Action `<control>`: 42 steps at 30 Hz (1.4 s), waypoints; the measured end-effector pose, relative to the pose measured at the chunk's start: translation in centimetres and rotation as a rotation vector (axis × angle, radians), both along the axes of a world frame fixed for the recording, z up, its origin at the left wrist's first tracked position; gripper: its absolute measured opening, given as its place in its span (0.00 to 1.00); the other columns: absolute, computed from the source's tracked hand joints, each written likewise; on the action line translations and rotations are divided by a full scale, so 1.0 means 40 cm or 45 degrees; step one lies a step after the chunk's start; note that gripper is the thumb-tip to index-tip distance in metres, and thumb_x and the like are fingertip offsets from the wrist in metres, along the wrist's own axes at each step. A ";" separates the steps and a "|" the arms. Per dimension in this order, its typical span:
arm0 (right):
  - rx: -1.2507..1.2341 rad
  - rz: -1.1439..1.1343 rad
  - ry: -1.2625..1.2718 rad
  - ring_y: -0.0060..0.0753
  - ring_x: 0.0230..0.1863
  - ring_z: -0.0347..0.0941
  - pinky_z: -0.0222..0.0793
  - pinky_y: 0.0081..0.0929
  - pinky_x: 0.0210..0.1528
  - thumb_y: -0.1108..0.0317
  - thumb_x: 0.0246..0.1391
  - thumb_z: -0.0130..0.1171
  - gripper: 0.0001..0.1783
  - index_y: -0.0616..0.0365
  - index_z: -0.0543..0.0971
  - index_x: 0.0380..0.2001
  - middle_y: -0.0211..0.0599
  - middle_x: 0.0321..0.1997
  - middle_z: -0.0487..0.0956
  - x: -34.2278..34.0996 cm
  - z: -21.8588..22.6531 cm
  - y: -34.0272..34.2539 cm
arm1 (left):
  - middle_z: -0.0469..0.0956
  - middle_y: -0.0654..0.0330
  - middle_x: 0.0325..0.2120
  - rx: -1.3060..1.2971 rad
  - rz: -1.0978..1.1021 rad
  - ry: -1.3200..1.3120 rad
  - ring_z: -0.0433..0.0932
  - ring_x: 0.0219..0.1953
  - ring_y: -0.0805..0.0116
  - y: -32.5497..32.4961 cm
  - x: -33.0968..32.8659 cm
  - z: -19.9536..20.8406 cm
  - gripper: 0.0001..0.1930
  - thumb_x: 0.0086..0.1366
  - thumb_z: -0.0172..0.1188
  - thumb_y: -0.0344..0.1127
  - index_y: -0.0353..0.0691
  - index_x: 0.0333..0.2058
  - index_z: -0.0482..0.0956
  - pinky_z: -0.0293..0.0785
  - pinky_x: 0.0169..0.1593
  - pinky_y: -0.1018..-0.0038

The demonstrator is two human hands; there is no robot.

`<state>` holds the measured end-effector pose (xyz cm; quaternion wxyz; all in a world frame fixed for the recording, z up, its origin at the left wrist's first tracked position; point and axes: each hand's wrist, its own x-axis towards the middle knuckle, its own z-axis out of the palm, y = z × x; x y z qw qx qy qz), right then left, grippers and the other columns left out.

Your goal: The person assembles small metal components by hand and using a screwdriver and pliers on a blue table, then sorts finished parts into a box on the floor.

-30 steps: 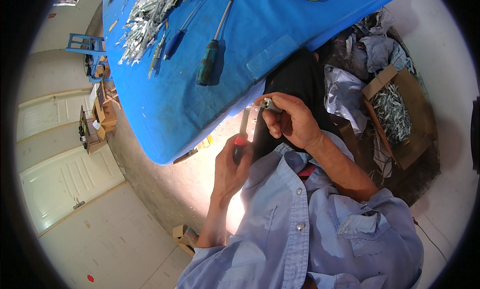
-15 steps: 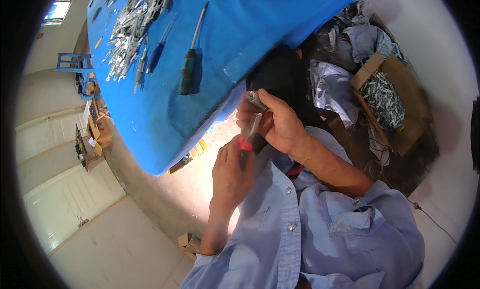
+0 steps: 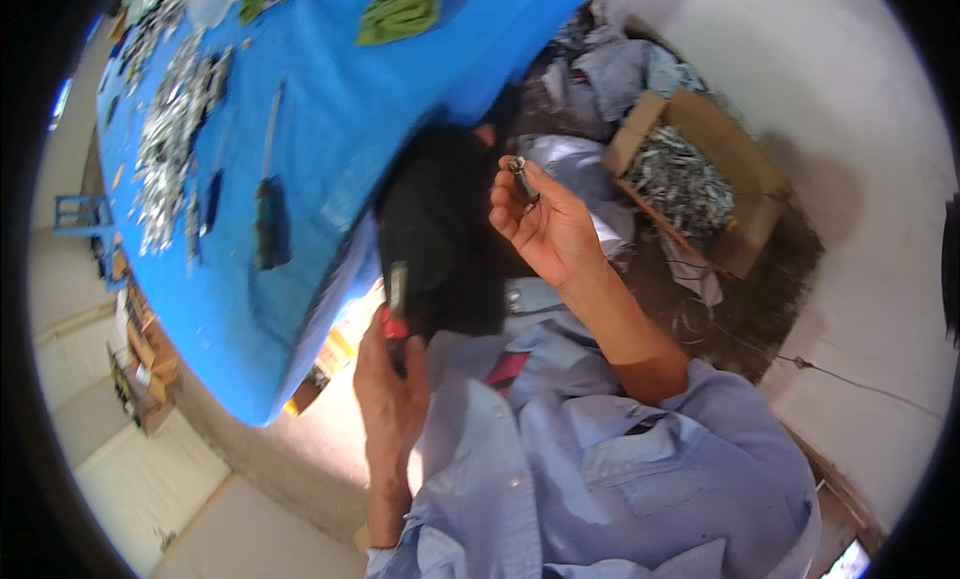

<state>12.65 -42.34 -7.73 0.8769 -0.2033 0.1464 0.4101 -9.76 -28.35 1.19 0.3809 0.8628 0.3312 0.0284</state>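
My left hand (image 3: 393,391) is wrapped round a red-and-black-handled tool (image 3: 396,324) with a short, narrow metal blade pointing up; its exact kind is blurred. Higher and to the right, my right hand (image 3: 553,226) pinches a small silver metal piece (image 3: 521,181) between thumb and fingers, apart from the tool. Its lower part is hidden in the fingers. To the right of this hand stands an open cardboard box (image 3: 752,219), which holds a heap of similar-looking silver metal pieces (image 3: 682,187).
On the blue-covered table (image 3: 325,129) lie a long screwdriver (image 3: 265,214), a second blue-handled one (image 3: 212,201), a pile of silver metal strips (image 3: 175,144) and a green cloth (image 3: 400,17). Grey and white bags (image 3: 580,169) lie beside the box. A cord (image 3: 850,379) runs along the right.
My hands have parted: the tool in my left hand has come away from the metal piece, which my right hand has carried toward the box. The view has turned to the right.
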 end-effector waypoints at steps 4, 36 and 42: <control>-0.262 -0.225 -0.182 0.28 0.44 0.79 0.79 0.28 0.47 0.57 0.72 0.58 0.15 0.56 0.79 0.51 0.31 0.43 0.82 0.121 -0.044 -0.160 | 0.80 0.38 0.52 0.017 -0.006 0.069 0.80 0.53 0.42 -0.008 0.011 0.000 0.25 0.72 0.59 0.30 0.28 0.65 0.70 0.74 0.58 0.59; -1.012 -1.026 -0.271 0.38 0.51 0.82 0.81 0.32 0.44 0.54 0.75 0.52 0.19 0.59 0.73 0.54 0.42 0.48 0.83 0.464 -0.247 -0.786 | 0.76 0.41 0.49 0.243 -0.278 0.031 0.77 0.49 0.46 -0.002 0.068 -0.044 0.21 0.77 0.54 0.36 0.28 0.61 0.71 0.73 0.55 0.58; -0.907 -1.050 -0.221 0.38 0.46 0.83 0.82 0.29 0.39 0.52 0.75 0.52 0.22 0.63 0.75 0.50 0.41 0.44 0.83 0.457 -0.229 -0.797 | 0.76 0.41 0.50 0.207 -0.257 0.043 0.78 0.52 0.44 -0.007 0.077 -0.037 0.21 0.76 0.55 0.34 0.26 0.61 0.71 0.72 0.57 0.57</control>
